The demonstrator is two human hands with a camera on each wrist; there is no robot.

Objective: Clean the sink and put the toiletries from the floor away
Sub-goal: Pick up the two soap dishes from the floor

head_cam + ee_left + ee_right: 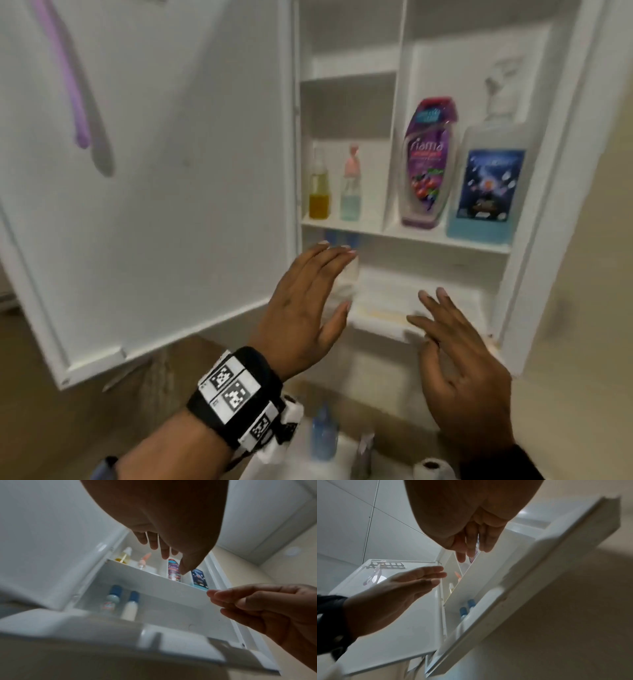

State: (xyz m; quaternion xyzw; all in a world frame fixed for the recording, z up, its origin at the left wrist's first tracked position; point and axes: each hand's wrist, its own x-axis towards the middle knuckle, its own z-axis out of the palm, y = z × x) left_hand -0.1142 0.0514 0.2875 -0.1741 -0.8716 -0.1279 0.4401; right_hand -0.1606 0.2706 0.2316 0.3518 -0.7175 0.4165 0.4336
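Note:
A white wall cabinet [565, 171] stands open. On its middle shelf are a yellow oil bottle [319, 192], a pink-capped spray bottle [351, 192], a purple Fiama bottle [428, 161] and a blue pump bottle [486, 185]. Two white bottles with blue caps [132, 604] stand at the left of the bottom shelf [394, 298]. My left hand [322, 277] hovers in front of them, fingers straight, holding nothing. My right hand [442, 322] is spread before the shelf's front lip, also holding nothing.
The cabinet door [154, 171] hangs wide open to the left, with a purple item [68, 75] hung on its inside. Below are the sink [301, 459], a blue bottle [323, 435], a faucet [363, 452] and a paper roll [431, 467].

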